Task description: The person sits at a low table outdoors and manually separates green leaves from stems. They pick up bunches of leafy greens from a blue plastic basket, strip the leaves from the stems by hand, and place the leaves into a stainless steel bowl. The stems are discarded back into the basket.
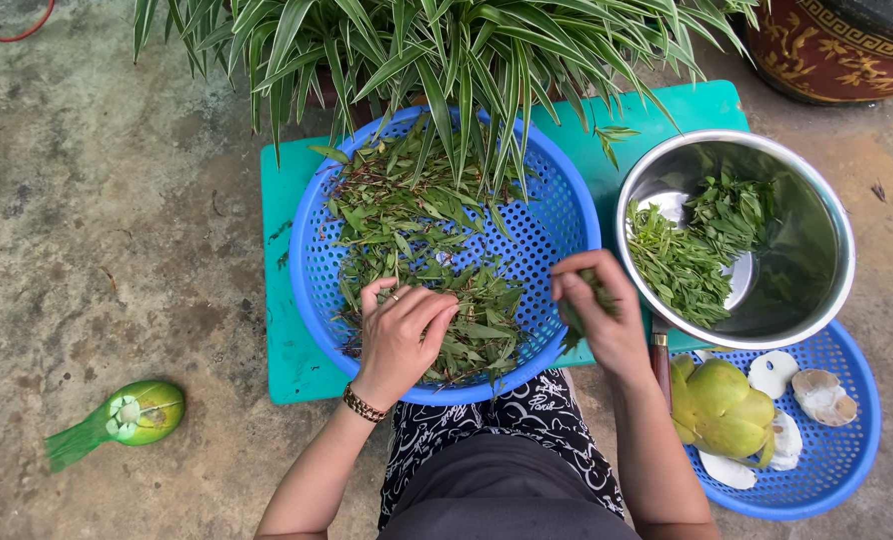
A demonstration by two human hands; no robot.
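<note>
left hand (399, 338) on herbs (417, 240), right hand (599, 318) seemingly pinching sprig (579, 318)

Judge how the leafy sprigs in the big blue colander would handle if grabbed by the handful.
The sprigs look thin and limp, so probably floppy and light. They lie tangled, so a handful under the left hand likely drags neighbours along. Small leaves may shed.

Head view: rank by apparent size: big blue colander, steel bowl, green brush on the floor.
1. Big blue colander
2. Steel bowl, clearly smaller across
3. Green brush, smallest by far
</note>
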